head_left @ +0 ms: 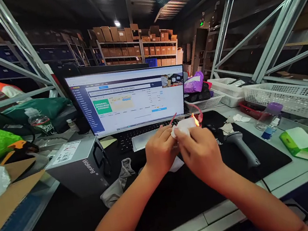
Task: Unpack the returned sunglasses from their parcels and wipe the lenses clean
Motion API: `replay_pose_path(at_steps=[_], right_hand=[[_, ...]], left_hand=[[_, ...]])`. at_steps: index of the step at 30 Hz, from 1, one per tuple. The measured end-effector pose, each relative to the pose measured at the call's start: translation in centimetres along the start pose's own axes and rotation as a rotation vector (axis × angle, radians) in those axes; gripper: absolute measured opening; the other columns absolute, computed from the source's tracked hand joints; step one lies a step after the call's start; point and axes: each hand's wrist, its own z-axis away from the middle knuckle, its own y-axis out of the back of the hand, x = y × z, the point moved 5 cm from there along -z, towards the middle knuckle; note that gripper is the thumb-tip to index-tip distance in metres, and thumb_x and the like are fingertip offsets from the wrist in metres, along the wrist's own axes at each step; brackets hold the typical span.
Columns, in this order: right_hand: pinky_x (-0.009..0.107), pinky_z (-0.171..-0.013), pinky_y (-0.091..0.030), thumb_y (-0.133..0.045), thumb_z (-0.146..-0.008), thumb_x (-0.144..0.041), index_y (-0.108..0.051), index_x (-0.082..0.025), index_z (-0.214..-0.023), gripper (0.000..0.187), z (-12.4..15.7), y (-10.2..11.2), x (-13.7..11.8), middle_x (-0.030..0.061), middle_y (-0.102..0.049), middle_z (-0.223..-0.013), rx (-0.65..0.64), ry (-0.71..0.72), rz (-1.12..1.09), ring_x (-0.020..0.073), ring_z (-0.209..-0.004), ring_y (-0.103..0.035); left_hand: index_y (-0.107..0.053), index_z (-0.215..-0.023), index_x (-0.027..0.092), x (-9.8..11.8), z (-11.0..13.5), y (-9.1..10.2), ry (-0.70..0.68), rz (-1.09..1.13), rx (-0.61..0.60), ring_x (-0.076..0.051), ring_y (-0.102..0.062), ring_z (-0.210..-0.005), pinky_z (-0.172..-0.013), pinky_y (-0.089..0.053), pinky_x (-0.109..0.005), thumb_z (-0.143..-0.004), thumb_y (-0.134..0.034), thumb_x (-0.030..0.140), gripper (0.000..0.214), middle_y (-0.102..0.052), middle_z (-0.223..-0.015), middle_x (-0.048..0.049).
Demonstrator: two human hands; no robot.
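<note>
Both my hands are raised together above the keyboard. My left hand (160,149) and my right hand (202,155) pinch a crumpled white tissue (184,127) between their fingers. A small orange flame (195,120) burns at the tissue's right side, close to my right fingers; its source is hidden. A thin pink strand (173,118) sticks up past my left fingers, and a loop of red cable (199,111) rises behind the flame. A grey handheld barcode scanner (242,148) lies on the black desk mat (267,156), right of my right hand.
A monitor (128,98) and black keyboard (145,135) stand directly ahead. A grey box (77,167) and crumpled grey cloth (115,188) lie left of my hands. White plastic baskets (290,98) sit at right, and carton-filled warehouse shelves (135,47) stand behind.
</note>
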Motion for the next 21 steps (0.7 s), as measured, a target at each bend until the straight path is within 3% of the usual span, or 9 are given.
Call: replay_pose_path(at_steps=[4,8,12,16,18,21], right_hand=[[0.032,-0.066,-0.040,-0.053,-0.098,-0.018,-0.075,-0.014,-0.110,0.025,0.4,0.5,0.6,0.0083,-0.061,-0.080,0.025,-0.132,0.001,0.0202,-0.072,-0.054],[0.032,-0.064,-0.039,-0.052,-0.099,-0.017,-0.075,-0.016,-0.112,0.026,0.5,0.1,0.6,0.0054,-0.058,-0.074,-0.027,-0.034,0.030,0.0189,-0.068,-0.051],[0.031,-0.065,-0.041,-0.051,-0.099,-0.019,-0.075,-0.012,-0.111,0.027,1.0,0.0,1.4,0.0082,-0.060,-0.081,0.066,-0.183,0.016,0.0192,-0.072,-0.054],[0.031,-0.061,-0.037,-0.052,-0.099,-0.018,-0.076,-0.015,-0.113,0.027,1.8,-1.1,0.1,0.0049,-0.057,-0.070,0.007,0.011,0.037,0.0183,-0.065,-0.050],[0.031,-0.062,-0.039,-0.052,-0.099,-0.020,-0.076,-0.017,-0.112,0.027,2.0,-1.1,1.6,0.0053,-0.060,-0.073,0.029,-0.069,0.008,0.0184,-0.067,-0.053],[0.032,-0.070,-0.047,-0.055,-0.099,-0.028,-0.076,-0.018,-0.109,0.025,2.9,-0.7,6.1,0.0072,-0.068,-0.086,0.121,-0.371,-0.167,0.0197,-0.077,-0.061]], left_hand=[[-0.069,-0.093,0.019,0.2,0.1,-0.3,-0.009,0.013,-0.027,-0.022,-0.074,-0.100,-0.097,-0.058,-0.036,-0.098,-0.059,0.030,0.015,-0.078,-0.098,-0.0058],[-0.069,-0.098,0.016,0.3,0.1,-0.4,-0.027,0.017,-0.010,-0.023,-0.074,-0.101,-0.096,-0.059,-0.036,-0.099,-0.059,0.027,0.015,-0.078,-0.099,-0.0075],[-0.067,-0.088,0.018,0.1,0.2,-0.5,-0.041,0.003,0.003,-0.024,-0.074,-0.098,-0.093,-0.060,-0.038,-0.097,-0.060,0.029,0.017,-0.078,-0.095,-0.0071],[-0.068,-0.096,0.017,-0.3,0.3,-0.7,-0.012,0.028,0.003,-0.024,-0.074,-0.098,-0.092,-0.061,-0.038,-0.097,-0.058,0.025,0.013,-0.078,-0.100,-0.0084],[-0.068,-0.090,0.017,-0.4,0.2,-0.7,0.000,0.027,-0.011,-0.025,-0.074,-0.097,-0.090,-0.061,-0.039,-0.094,-0.061,0.022,0.010,-0.078,-0.098,-0.0080],[-0.066,-0.084,0.018,-0.2,-0.1,-0.1,0.039,0.034,0.034,-0.023,-0.074,-0.089,-0.088,-0.061,-0.036,-0.088,-0.065,0.017,0.004,-0.077,-0.094,-0.0063]])
